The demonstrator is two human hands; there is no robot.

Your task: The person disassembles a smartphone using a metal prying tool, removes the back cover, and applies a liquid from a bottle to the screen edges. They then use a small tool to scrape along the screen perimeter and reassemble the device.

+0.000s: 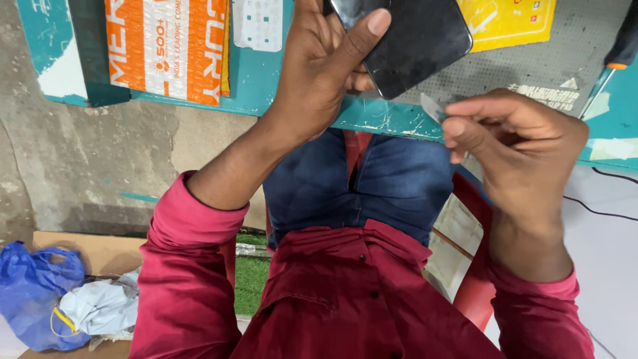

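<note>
Phone [405, 36] in left hand [319, 73]: glossy black glass, smooth, faint smudges. Small pick [432, 106] pinched in right hand [512, 143]: thin, pale, semi-translucent plastic look. Bench [392, 119] edge: teal paint, scuffed, chipped. Work mat [531, 60] at 1 o'clock: grey, matt, finely dotted. Padded mailer [166, 46] at 11 o'clock: orange-white bubble plastic, slight sheen. Screwdriver [615, 60] at 2 o'clock: bright metal shaft, dark handle. Floor [80, 159]: rough bare concrete. Shirt: maroon cloth, matt.
</note>
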